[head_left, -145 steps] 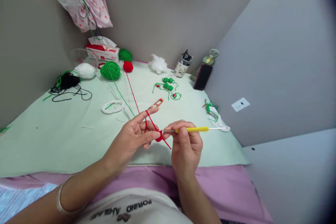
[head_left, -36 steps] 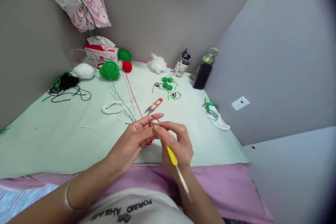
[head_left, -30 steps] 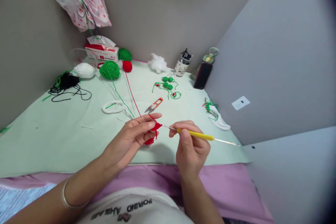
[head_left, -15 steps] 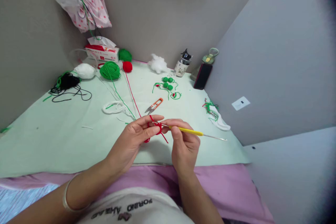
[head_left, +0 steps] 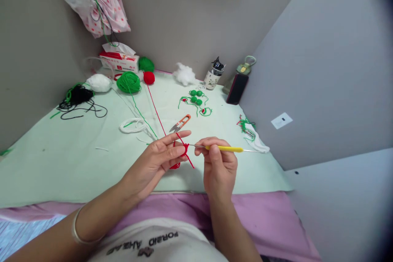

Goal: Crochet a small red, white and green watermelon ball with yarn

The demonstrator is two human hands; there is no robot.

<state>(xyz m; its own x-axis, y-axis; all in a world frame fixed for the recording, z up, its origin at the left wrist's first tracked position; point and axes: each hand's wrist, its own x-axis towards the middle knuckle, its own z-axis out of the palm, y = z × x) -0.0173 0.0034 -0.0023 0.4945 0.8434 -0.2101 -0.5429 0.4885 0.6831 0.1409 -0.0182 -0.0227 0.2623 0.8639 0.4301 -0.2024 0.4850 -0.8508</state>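
My left hand (head_left: 162, 153) pinches a small piece of red crochet work (head_left: 185, 150) between thumb and fingers, with red yarn (head_left: 158, 114) running over the raised index finger. A short red tail hangs below the piece. My right hand (head_left: 220, 161) grips a crochet hook (head_left: 227, 148) by its yellow handle. The hook's metal tip points left and touches the edge of the red piece. Behind the hands, the red yarn leads back to a red yarn ball (head_left: 149, 77). Orange thread snips (head_left: 181, 123) lie just beyond my left fingertips.
Green yarn (head_left: 129, 82), black yarn (head_left: 79, 96) and coiled white cord (head_left: 134, 125) lie on the left. Small green crocheted balls (head_left: 195, 97), white stuffing (head_left: 184, 74), a cup (head_left: 213, 77) and a phone (head_left: 237, 89) stand toward the back. Walls close in behind and at right.
My right hand has moved slightly right with the crochet hook, drawing its tip out to the right edge of the red piece. The hook lies more level. My left hand has barely moved.
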